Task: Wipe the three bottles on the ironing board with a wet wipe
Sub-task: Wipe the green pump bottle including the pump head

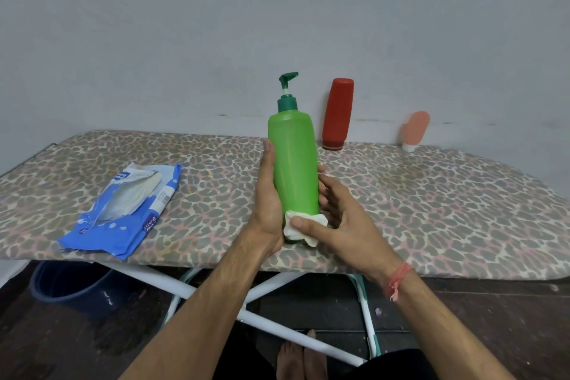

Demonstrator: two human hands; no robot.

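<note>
While the left hand [269, 194] grips the green pump bottle [294, 163] upright above the ironing board [431, 210], the right hand [336, 219] pinches a wet wipe [300, 230] against its base, where a damp, slipping grip could topple it.

Green pump bottle [294, 160]: held upright, slightly tilted, above the ironing board [431, 210]; gripped at its left side.
Wet wipe [300, 230]: white, crumpled, pressed against the base of the held bottle, just below the grip.
Red bottle [337, 114]: stood cap-down at the wall, beyond and right of the grip.
Pink tube [415, 131]: stood cap-down, leaned on the wall, farther right.
</note>
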